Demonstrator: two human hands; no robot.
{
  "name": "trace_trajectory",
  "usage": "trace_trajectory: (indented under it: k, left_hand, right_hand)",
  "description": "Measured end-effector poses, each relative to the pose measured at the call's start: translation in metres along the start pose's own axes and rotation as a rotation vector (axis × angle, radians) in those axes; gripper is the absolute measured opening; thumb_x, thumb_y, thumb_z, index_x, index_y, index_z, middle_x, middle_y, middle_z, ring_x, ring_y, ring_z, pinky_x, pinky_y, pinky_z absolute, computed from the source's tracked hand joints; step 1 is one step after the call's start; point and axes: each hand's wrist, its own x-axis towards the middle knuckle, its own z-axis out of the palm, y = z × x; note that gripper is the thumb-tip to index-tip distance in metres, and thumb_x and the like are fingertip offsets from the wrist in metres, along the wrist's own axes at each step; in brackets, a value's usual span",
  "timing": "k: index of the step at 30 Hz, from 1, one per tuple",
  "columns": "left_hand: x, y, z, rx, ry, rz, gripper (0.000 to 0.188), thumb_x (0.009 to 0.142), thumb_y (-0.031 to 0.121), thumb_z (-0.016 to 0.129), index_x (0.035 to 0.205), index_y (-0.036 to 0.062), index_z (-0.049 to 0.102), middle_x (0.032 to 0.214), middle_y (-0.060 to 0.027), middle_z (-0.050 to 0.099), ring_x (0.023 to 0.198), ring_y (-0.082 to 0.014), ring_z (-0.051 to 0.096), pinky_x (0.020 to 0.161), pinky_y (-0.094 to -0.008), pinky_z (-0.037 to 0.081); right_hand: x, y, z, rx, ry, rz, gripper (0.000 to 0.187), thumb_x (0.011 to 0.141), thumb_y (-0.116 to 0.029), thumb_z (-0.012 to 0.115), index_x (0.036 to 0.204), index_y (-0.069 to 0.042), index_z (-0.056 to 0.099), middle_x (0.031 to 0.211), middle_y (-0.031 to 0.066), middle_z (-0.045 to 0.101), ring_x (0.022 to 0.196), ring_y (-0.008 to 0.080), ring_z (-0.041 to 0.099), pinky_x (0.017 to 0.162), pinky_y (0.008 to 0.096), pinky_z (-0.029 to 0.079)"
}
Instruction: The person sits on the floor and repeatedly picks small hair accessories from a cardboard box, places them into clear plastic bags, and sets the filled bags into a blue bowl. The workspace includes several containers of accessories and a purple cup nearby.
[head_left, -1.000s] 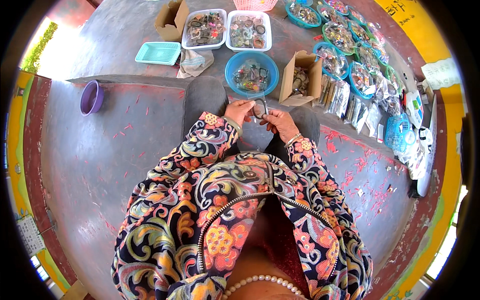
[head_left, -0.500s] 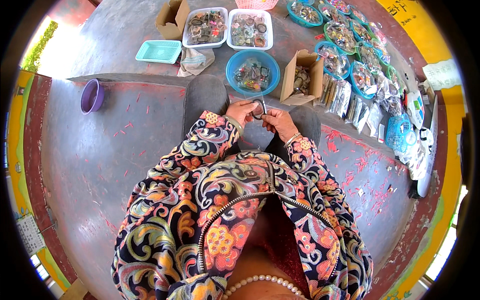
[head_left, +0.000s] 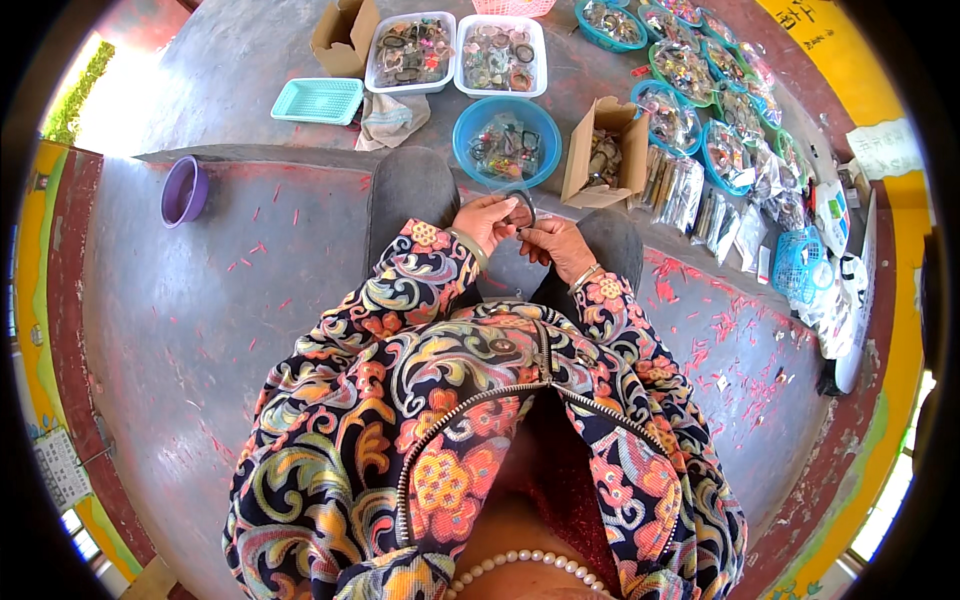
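Observation:
Above my knees, a dark ring-shaped band point(head_left: 531, 204), perhaps a hair tie, is held between my two hands. A bit of clear plastic shows at its upper edge, and I cannot make out whether the band lies inside a bag. My left hand point(head_left: 484, 220) pinches the left side of the band with thumb and fingers. At its lower right side my right hand point(head_left: 558, 248) is closed, fingertips on the band's edge. Just beyond the hands stands a round blue basin point(head_left: 458, 150) holding small bagged accessories.
Right of the basin is an open cardboard box point(head_left: 631, 165) of dark items. Behind are two white trays point(head_left: 457, 75) of accessories, a turquoise basket point(head_left: 290, 102) and a grey cloth point(head_left: 392, 122). A purple basin point(head_left: 202, 190) stands left; several filled baskets and packets line the right.
The band has turned slightly between my fingers, and the clear plastic has shifted with it. My right fingers have moved a little lower and curled more.

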Motion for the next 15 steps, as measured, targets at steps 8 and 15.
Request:
trace_trajectory:
  k: [8,15]
  left_hand:
    - [0.0021,-0.0016,-0.0016,-0.007,0.004,-0.028,0.010,0.077,0.011,0.058,0.083,0.0034,0.055,0.079,-0.0056,0.059,0.075,-0.0167,0.060,0.047,-0.0163,0.046]
    - [0.0036,-0.0029,-0.0038,0.019,-0.014,-0.031,0.014,0.079,0.016,0.056,0.086,0.0037,0.056,0.081,-0.0056,0.061,0.076,-0.0151,0.060,0.050,-0.0167,0.045]
  right_hand:
    - [0.0012,0.0031,-0.0038,0.004,-0.006,0.000,0.015,0.074,-0.016,0.061,0.065,-0.005,0.058,0.055,0.0032,0.057,0.043,0.0068,0.048,0.039,0.0169,0.034]
    - [-0.0009,0.0015,-0.0068,0.024,-0.014,0.011,0.012,0.072,-0.015,0.061,0.066,-0.006,0.058,0.053,0.0017,0.055,0.042,0.0068,0.048,0.039,0.0168,0.034]
